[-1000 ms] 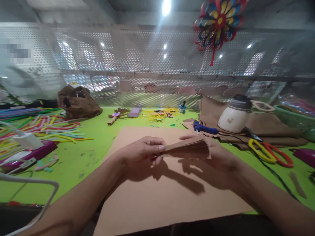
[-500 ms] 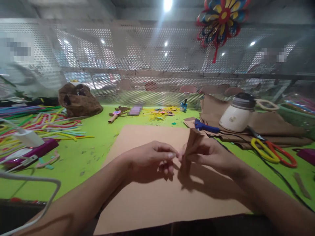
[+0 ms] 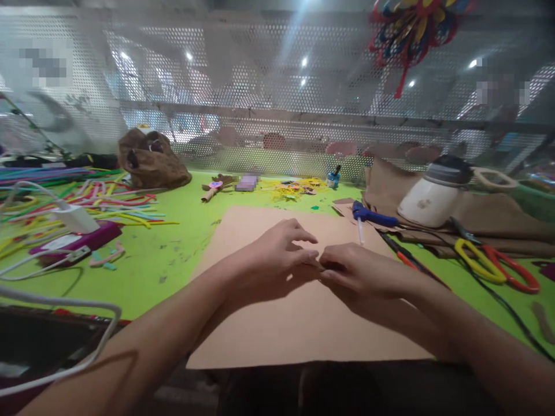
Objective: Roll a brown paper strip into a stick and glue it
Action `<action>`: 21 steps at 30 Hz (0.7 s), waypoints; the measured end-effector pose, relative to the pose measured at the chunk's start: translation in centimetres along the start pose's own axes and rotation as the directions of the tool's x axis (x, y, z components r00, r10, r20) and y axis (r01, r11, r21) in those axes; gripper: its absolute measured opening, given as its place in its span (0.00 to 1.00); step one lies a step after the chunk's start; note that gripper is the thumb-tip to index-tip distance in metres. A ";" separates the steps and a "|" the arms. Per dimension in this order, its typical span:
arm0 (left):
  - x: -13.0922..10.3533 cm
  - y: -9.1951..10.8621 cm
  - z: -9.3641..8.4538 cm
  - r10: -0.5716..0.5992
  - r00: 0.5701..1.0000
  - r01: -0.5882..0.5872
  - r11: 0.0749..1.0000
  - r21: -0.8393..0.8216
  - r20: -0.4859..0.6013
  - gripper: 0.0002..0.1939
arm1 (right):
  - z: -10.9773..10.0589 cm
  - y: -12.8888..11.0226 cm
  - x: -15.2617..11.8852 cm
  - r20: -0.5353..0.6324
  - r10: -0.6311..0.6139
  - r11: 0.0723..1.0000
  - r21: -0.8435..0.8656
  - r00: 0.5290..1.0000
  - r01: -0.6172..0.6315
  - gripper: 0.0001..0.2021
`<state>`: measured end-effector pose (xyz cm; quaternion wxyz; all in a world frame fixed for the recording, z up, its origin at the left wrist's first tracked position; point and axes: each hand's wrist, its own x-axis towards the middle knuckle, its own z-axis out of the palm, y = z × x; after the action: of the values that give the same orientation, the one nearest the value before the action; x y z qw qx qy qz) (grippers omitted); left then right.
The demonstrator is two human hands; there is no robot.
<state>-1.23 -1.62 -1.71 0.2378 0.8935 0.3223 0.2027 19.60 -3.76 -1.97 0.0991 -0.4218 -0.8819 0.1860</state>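
Note:
Both my hands meet above a large sheet of tan cardboard (image 3: 277,329). My right hand (image 3: 359,268) is closed in a pinch on a piece of brown paper (image 3: 320,266). Only a thin sliver of that paper shows; my fingers hide most of it. My left hand (image 3: 281,251) is right beside it, fingertips touching or almost touching the paper and the right fingers. Its upper finger is stretched out, with a gap below it.
Right of the cardboard lie a blue glue gun (image 3: 375,215), yellow-and-orange scissors (image 3: 498,263) and a black cable. Behind them are a white bottle (image 3: 427,196) and folded brown paper (image 3: 498,214). Pipe cleaners (image 3: 125,199), a purple power strip (image 3: 104,232) and white cables crowd the left.
The brown paper, upright in my right hand before, is now turned down and largely hidden. My right hand has rolled over it, and a left finger has lifted. The view has tilted down.

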 end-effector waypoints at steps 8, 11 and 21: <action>0.4 -0.2 0.1 -0.058 0.993 0.054 0.998 0.031 0.107 0.10 | 0.8 0.0 0.0 -0.101 0.071 0.995 0.082 0.992 -0.062 0.08; 0.4 -0.5 0.4 -0.121 0.988 0.123 0.992 -0.011 0.096 0.09 | 0.5 0.5 -0.3 -0.074 0.036 0.989 0.146 0.997 -0.024 0.09; 1.0 -1.2 0.6 -0.200 0.964 0.199 0.980 0.024 0.177 0.06 | 0.7 1.5 -0.8 -0.103 0.009 0.979 0.203 0.995 0.012 0.05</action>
<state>-0.80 -0.36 -2.69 0.2825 0.8719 0.3885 0.0958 20.87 -3.68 -3.23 0.1874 -0.4179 -0.8521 0.2532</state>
